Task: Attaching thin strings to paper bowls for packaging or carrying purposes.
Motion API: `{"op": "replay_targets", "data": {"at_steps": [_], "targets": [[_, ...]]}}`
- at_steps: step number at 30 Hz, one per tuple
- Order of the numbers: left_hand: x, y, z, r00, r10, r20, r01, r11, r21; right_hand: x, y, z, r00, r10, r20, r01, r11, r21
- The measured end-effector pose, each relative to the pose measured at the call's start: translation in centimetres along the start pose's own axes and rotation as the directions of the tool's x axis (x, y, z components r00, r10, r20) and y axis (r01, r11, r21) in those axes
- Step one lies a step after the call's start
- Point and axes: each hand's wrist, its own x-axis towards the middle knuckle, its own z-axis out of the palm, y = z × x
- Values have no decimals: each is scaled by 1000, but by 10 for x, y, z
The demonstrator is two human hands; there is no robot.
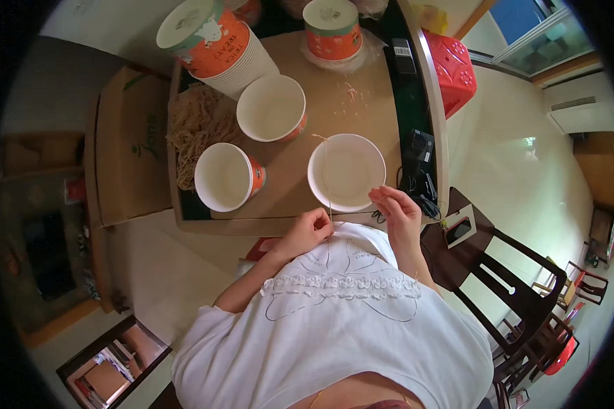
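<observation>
Left hand at table edge, fingers curled in, tips pinching a thin noodle strand that runs up toward 12 o'clock across the white bowl. Right hand just beside the bowl's rim at its 4 o'clock, thumb and forefinger pinched together; can't tell what they hold. Bowl sits near the front edge of the wooden table. At its 9 o'clock, a paper cup tipped on its side. At 11 o'clock, second open cup. Pile of dry noodles left of both. Farther: stacked cups at 11, a lidded cup at 12.
</observation>
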Motion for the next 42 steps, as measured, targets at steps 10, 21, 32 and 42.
{"op": "replay_targets", "data": {"at_steps": [10, 21, 32, 42], "targets": [[47, 73, 3, 729, 683, 56, -565, 553, 613, -28, -35, 1, 921, 156, 357, -200, 976, 88], [76, 34, 24, 950, 312, 23, -191, 521, 832, -52, -95, 2, 872, -129, 472, 204, 973, -111], [40, 62, 4, 976, 219, 14, -211, 921, 329, -5, 1, -16, 930, 275, 245, -70, 784, -616], [2, 81, 20, 868, 495, -33, -398, 734, 550, 5, 27, 9, 765, 613, 199, -639, 760, 119]]}}
